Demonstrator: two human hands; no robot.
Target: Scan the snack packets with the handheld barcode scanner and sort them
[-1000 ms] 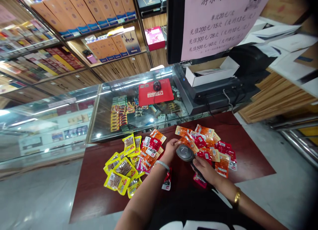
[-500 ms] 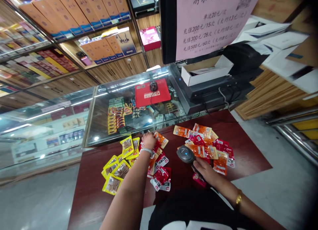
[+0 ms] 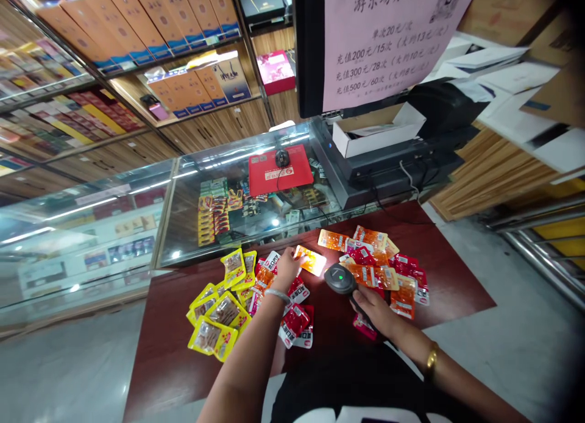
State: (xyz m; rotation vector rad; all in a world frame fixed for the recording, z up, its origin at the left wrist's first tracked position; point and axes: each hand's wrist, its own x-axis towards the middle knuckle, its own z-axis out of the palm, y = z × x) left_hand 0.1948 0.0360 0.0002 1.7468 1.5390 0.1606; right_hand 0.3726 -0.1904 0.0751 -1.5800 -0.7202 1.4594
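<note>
My left hand [image 3: 287, 269] pinches the left end of an orange snack packet [image 3: 311, 261], which is brightly lit. My right hand [image 3: 371, 308] is wrapped round the handle of a black barcode scanner [image 3: 340, 279]; a green light glows on its head, which faces the orange packet. Red and white snack packets [image 3: 297, 325] lie under and beside my left wrist. Yellow snack packets [image 3: 223, 311] are heaped at the left. To the right of the scanner is another pile of orange packets [image 3: 369, 277] and red packets [image 3: 406, 266].
The dark red tabletop [image 3: 169, 313] adjoins a glass display counter [image 3: 183, 228] with a red mouse pad [image 3: 301, 167] and a mouse [image 3: 282, 158]. A monitor back bearing a pink notice [image 3: 375, 51] stands behind. An open white box [image 3: 361, 144] sits below it.
My left hand has moved right from the middle pile, bringing the orange packet toward the scanner. The scanner's light has turned from blue to green. My right hand has barely moved.
</note>
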